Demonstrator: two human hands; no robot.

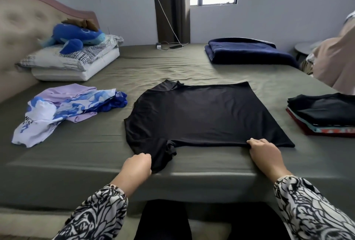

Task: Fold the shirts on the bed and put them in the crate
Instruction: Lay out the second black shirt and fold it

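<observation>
I'm spreading the black soft-knit T-shirt (201,113) flat near the bed's (96,149) front edge so the folds land square. My left hand (137,166) is pinching the near sleeve, fingers curled round the cloth; my right hand (264,152) is gripping the lower side edge, pulling it taut. The folded dark stack (324,114) is waiting at the right edge, unfolded lilac and blue-patterned shirts (71,105) toward the left. I'm seeing no crate.

The folded stack (324,114) and a beige cloth (338,61) are cut off at the right edge; left fingertips hide under the black shirt (201,113).
</observation>
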